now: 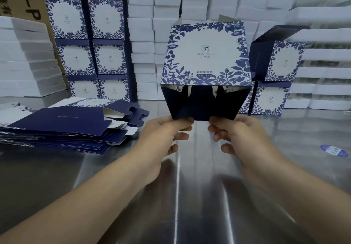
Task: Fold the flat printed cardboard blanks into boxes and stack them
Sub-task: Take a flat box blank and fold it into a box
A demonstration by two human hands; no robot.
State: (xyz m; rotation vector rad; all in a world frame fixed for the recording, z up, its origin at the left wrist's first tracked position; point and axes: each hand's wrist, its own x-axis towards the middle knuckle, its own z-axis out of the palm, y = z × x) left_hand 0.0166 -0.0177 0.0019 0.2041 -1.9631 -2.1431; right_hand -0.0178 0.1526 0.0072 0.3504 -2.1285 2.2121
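I hold a blue-and-white floral printed box (206,57) up above the steel table (182,196), its printed face toward me. Its dark navy bottom flaps (204,105) point down at me, partly folded with gaps between them. My left hand (165,135) pinches the lower left edge of the flaps; my right hand (239,135) pinches the lower right edge. A pile of flat blanks (66,124) lies on the table to the left. Folded boxes stand stacked at the back left (89,48) and at the right (275,80).
White foam blocks (199,2) are stacked high along the back and at the right. More white stacks (24,59) and a brown carton (24,0) stand far left. A blue-and-white label (334,150) lies on the table at the right.
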